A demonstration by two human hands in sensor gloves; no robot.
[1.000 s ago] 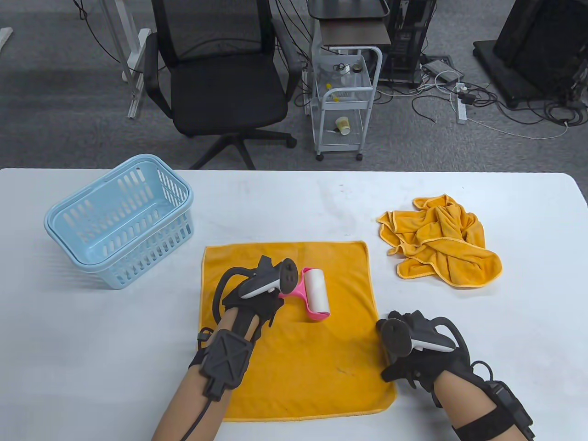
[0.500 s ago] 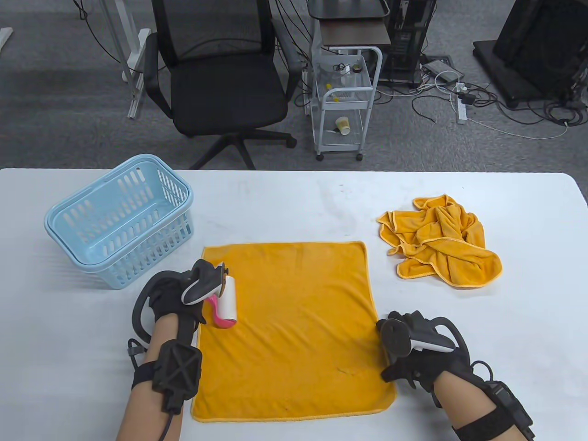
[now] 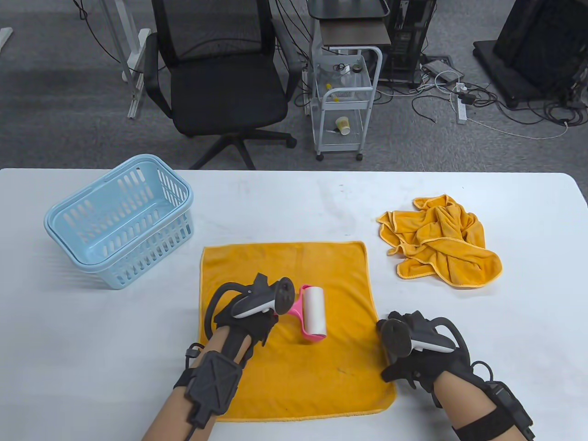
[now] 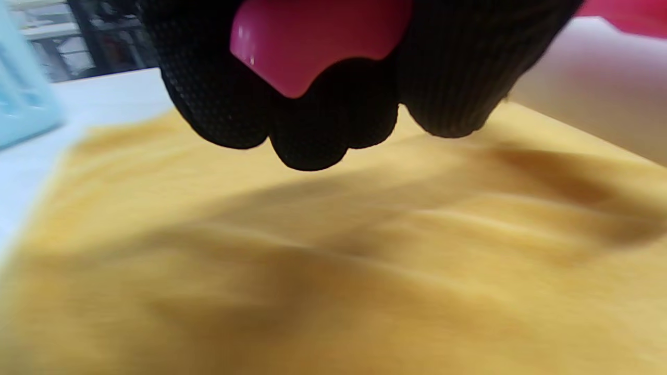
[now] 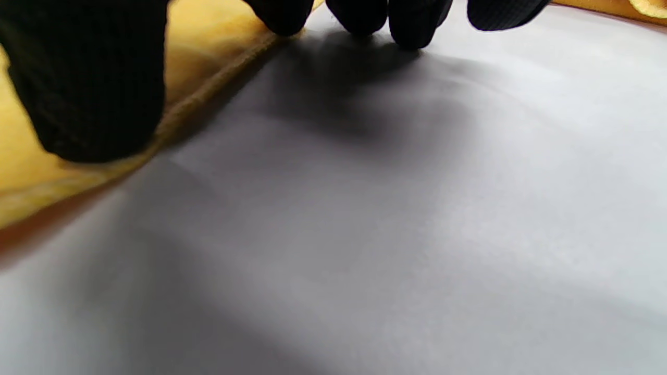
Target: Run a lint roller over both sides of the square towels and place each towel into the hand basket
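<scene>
— From above, what's in the hand basket (image 3: 120,219)?

— Nothing that shows; the blue basket stands at the table's (image 3: 285,202) left, tilted. One orange towel (image 3: 294,372) lies spread flat in the middle, and the crumpled towels (image 3: 438,241) sit well apart on the right.

— And the hands there?

— The left hand (image 3: 250,317) is over the flat towel, clenched on the pink handle of the lint roller (image 3: 312,313), whose white roll rests on the cloth. The right hand (image 3: 413,356) rests at the towel's right edge, fingers down on it or on the table just beside.

— Any change?

— Half a second ago the roller was at the towel's left edge; now it is near the middle. The right hand has stayed put.

— The left wrist view?

— Gloved fingers (image 4: 312,125) wrapped round the pink handle (image 4: 312,41), the orange cloth (image 4: 333,271) blurred beneath, a sliver of blue basket (image 4: 21,104) at the left.

— The right wrist view?

— The thumb (image 5: 94,94) presses the towel's hem (image 5: 208,99); the other fingertips (image 5: 411,21) touch the bare white table (image 5: 365,234), nearly straight, holding nothing.
</scene>
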